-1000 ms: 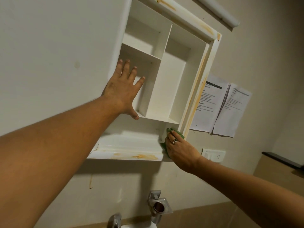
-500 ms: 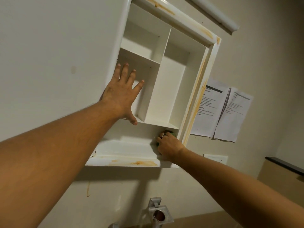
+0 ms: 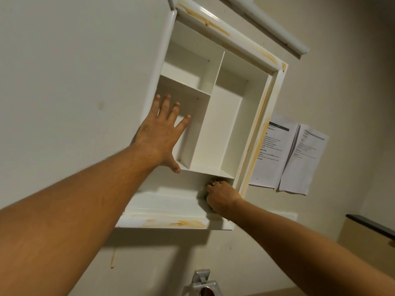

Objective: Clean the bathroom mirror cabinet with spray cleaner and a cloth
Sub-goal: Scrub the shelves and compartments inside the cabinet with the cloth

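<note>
The left hand (image 3: 159, 137) is spread flat against the cabinet (image 3: 259, 129) edge; the right hand (image 3: 221, 196) is curled in the bottom compartment, its contents hidden.

Bathroom: wall cabinet (image 3: 213, 116) above metal tap (image 3: 203, 284).

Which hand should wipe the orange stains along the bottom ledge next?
Right. The right hand is already low in the cabinet, just above the ledge; the left hand is spread flat higher up.
</note>
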The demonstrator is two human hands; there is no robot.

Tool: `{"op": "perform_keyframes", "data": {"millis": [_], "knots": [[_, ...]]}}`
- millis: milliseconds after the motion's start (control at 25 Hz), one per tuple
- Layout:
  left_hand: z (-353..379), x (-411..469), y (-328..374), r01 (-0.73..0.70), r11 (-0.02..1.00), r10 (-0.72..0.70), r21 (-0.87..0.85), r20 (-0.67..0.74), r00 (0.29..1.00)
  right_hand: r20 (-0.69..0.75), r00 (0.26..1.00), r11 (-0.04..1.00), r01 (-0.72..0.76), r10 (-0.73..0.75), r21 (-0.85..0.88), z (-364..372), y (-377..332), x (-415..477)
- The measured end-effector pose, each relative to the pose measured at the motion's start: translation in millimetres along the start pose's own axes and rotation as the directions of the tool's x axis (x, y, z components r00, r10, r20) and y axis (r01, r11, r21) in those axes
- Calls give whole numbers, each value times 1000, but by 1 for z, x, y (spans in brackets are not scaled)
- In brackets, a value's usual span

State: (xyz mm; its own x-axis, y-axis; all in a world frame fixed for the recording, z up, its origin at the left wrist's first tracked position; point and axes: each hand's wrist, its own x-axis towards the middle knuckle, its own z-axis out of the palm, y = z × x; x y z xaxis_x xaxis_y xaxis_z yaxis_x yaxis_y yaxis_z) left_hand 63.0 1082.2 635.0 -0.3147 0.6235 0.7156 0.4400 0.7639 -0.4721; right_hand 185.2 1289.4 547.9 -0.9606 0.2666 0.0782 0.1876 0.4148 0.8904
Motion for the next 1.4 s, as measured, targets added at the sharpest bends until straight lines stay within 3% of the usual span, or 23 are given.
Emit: {"op": "perform_keyframes", "data": {"millis": [120, 280, 480, 640, 840, 960, 1040, 1160, 1240, 1400], "knots": [[-5, 0, -1, 1, 1000, -1, -18, 8, 1000, 6, 1000, 1000, 6, -6, 6, -3, 0, -6], [-11, -2, -2, 14, 999, -13, -32, 29, 1000, -27, 993, 986, 109, -113, -125, -3, 25, -45], [-7, -2, 0, 17, 999, -16, -29, 24, 1000, -57, 996, 983, 60, -71, -174, 6, 28, -42], [-4, -1, 2, 22, 1000, -22, -9, 11, 1000, 13, 998, 998, -55, 54, 15, 9, 15, -13], [-7, -4, 0, 21, 1000, -21, -15, 31, 999, -8, 998, 995, -63, 64, 73, -4, 9, -27], [-7, -4, -1, 13, 1000, -12, -11, 35, 999, 13, 991, 922, -126, 130, 366, -12, -14, -42], [-5, -4, 0, 13, 1000, -13, -20, 22, 1000, 53, 978, 783, -195, 203, 591, -13, -24, -41], [-4, -5, -1, 16, 1000, -16, -12, 23, 1000, 164, 942, 326, -260, 294, 909, -6, -27, -33], [-2, -4, -1, 15, 1000, -15, -20, 10, 1000, 234, 910, 29, -259, 341, 966, -7, -38, -35], [0, -4, 1, 23, 999, -22, -28, 29, 999, 352, 858, -412, -187, 373, 892, -15, -42, -30]]}}
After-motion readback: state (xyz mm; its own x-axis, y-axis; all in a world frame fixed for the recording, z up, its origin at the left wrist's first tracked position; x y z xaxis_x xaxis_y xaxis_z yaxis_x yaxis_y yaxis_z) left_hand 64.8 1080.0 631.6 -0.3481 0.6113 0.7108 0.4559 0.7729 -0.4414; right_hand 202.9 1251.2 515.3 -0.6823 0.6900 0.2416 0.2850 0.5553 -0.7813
